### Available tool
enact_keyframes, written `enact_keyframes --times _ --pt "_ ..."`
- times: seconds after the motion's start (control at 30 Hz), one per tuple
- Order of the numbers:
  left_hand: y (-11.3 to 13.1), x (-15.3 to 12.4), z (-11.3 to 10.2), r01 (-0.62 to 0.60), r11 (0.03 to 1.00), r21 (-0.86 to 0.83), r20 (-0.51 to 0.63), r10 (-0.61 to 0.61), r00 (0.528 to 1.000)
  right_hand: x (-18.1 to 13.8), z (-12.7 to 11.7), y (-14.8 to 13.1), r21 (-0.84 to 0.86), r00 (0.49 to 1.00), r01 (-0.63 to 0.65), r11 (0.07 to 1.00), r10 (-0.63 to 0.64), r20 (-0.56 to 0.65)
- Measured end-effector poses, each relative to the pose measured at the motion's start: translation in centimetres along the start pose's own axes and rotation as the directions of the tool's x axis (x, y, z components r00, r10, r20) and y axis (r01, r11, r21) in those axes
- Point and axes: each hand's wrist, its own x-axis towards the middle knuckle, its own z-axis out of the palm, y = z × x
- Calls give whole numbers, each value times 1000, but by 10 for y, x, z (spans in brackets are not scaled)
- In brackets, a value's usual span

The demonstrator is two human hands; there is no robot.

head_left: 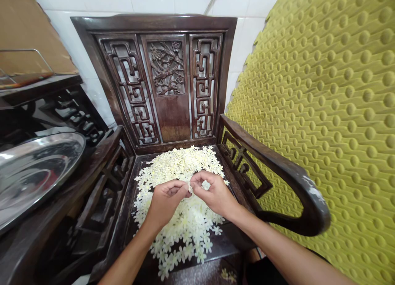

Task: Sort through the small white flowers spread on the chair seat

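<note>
A heap of small cream-white flowers (188, 223) covers the seat of a dark carved wooden armchair (159, 83). Both hands hover just above the heap, fingertips nearly meeting at its middle. My left hand (166, 202) pinches a small pale flower (190, 189) from the left side. My right hand (214, 193) closes on the same bit from the right. The flower is mostly hidden by my fingers. A few loose flowers lie apart on the seat's front edge.
A large steel tray (33, 174) rests on a dark wooden piece at the left, beside the chair's arm. A yellow-green dimpled foam sheet (324, 104) leans on the right. White wall tiles (247, 30) and brown cardboard (27, 34) stand behind.
</note>
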Motion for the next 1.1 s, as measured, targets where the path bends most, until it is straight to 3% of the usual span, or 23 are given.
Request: enact_keyframes --times 0.2,0.37,0.57,0.7,0.83,0.93,1.1 --pt "-1 -1 3 -38 999 -26 -105 35 994 -2 1 -2 -44 999 26 999 -27 -27" --pt "3 -2 4 22 994 -103 -76 -30 997 -2 1 -3 -127 998 48 991 -53 -37" --pt "4 -3 4 11 998 -63 -123 -18 992 -3 3 -5 -215 993 100 971 -111 -36" --pt "0 0 -1 35 999 -30 -237 -41 971 -1 1 -1 -188 988 58 980 -84 -132" --pt "-3 5 -6 57 997 -46 -342 -69 937 3 -4 5 -168 978 -56 984 21 -206" --pt "-4 5 -6 52 997 -54 -344 -67 937 4 -5 5 -213 974 -105 971 57 -218" --pt "-2 1 1 10 1000 -25 -244 -15 970 -1 2 -1 -249 993 40 968 -67 -98"
